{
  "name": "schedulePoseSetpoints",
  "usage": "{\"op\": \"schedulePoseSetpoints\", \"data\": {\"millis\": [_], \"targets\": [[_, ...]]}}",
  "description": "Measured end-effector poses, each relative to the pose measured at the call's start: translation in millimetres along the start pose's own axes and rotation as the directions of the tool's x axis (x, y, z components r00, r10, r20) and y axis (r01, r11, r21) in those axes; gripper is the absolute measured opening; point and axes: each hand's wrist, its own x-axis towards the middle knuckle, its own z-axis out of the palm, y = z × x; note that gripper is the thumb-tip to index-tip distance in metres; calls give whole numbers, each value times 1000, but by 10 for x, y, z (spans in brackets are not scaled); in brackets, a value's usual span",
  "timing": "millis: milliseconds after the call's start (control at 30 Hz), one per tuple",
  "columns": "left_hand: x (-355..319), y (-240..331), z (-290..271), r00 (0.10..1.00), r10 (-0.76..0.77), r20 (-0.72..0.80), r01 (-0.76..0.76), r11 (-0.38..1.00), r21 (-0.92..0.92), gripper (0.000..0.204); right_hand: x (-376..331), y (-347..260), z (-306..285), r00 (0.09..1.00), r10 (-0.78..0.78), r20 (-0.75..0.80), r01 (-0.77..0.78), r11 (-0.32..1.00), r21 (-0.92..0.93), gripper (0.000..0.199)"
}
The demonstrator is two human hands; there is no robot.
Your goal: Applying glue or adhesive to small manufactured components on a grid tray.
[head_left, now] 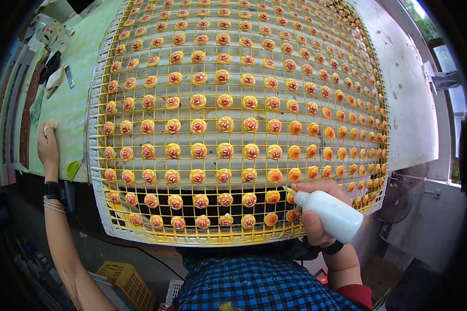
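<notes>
My right hand (319,207) is wrapped round a white squeeze bottle (333,216), which lies tilted with its thin nozzle pointing left. The nozzle tip is close beside an orange rose-shaped piece (274,176) near the front of a yellow wire rack (213,234). Many such small roses sit in rows on the mesh. Those to the left and middle, such as one rose (198,151), carry white marks on their petals; several to the right are plain orange. Far to the left, my left hand (47,147) is closed on a crumpled pale wad (50,125) over a green-covered table.
The rack's white frame (94,155) spans most of the view. Left of it, the green tabletop (72,111) bears dark and pale odds and ends. A white board (412,119) lies to the right, above a fan (396,201). A yellow crate (127,284) stands low at the left.
</notes>
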Motion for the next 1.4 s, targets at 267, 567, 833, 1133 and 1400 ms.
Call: {"op": "schedulePoseSetpoints", "data": {"millis": [267,567,833,1133,1400], "targets": [[-2,29,-17,1000,12,-15,-12,1000,9,34,16,6,0,1000,-6,-25,6,999,37,34],[1,39,-37,1000,16,24,-15,999,-46,33,28,-41,14,999,-27,32,28,999,-16,37],[14,25,-36,999,2,37,-1,999,-34,34,66,-11,39,993,-115,15,116,990,-75,39],[3,58,-58,997,-40,71,39,999,6,37,21,-4,11,997,-82,-2,82,997,-2,37],[3,46,-42,998,-33,57,34,999,-17,36,-25,12,-31,996,79,-49,-67,974,218,32]]}}
